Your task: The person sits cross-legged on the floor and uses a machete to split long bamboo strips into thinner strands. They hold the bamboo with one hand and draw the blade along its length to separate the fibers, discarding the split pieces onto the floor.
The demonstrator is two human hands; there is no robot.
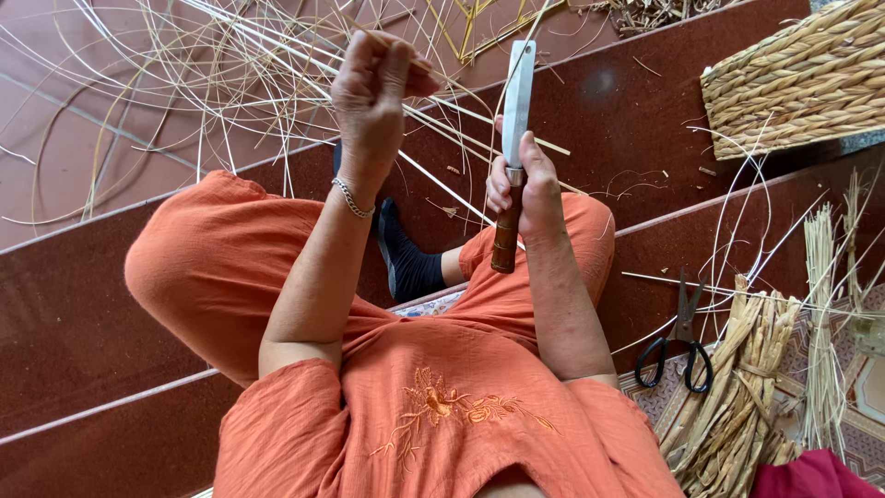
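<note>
My right hand (527, 189) grips a knife (514, 138) by its brown wooden handle, the flat steel blade pointing up and away. My left hand (376, 92), raised in front of me with a silver bracelet on the wrist, pinches the end of a thin pale cane strip (461, 138). The strip runs from those fingers down past the blade toward my knee. I sit cross-legged in orange clothes with a dark sock on one foot.
Many loose cane strips (184, 83) fan over the brown steps ahead. A woven basket (802, 78) stands at the upper right. Black-handled scissors (680, 341) lie at the right beside bundles of dried fibre (737, 397) and straw stalks (820, 314).
</note>
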